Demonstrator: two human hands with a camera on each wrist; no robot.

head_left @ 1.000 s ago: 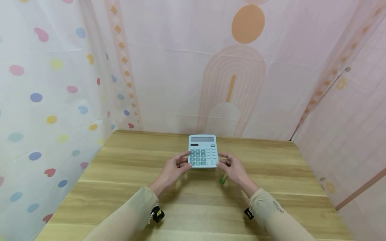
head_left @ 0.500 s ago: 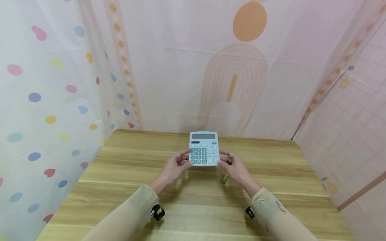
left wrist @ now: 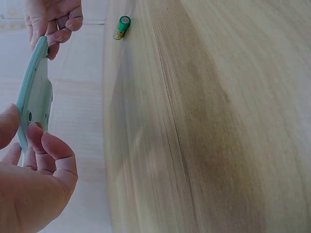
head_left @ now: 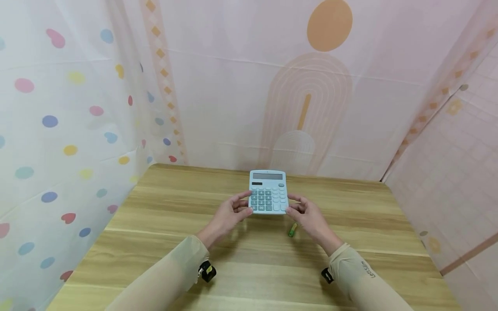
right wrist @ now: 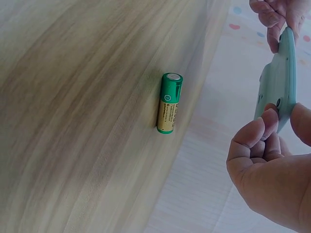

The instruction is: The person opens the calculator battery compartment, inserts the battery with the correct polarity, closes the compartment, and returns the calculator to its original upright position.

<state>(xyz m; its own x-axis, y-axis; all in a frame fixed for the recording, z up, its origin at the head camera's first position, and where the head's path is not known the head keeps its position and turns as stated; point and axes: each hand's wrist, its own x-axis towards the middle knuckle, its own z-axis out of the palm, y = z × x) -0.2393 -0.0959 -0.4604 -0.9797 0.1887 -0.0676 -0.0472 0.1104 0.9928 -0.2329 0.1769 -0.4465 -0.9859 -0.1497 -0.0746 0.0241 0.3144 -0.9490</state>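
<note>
A light blue calculator [head_left: 267, 192] is held up above the wooden table, its keys and display facing the head camera. My left hand [head_left: 229, 216] pinches its lower left edge, thumb in front and fingers curled behind. On the opposite edge my right hand [head_left: 311, 218] grips the lower right corner the same way. Both wrist views show the calculator's thin side and its back, with small dark round spots near the corners. A green and gold battery [right wrist: 169, 103] lies on the table below the calculator, near my right hand.
The wooden table [head_left: 249, 268] reaches back to a pink patterned curtain [head_left: 233, 108]. A dotted white curtain [head_left: 85, 138] hangs along the left, and a pale grid-patterned one [head_left: 459, 172] borders the right. Black wrist devices [head_left: 207, 271] show below the sleeves.
Calculator and hands have shifted slightly right in the head view along with the background. The calculator is a little higher, and the battery shows more fully beside the right hand. Both grips stay the same.
</note>
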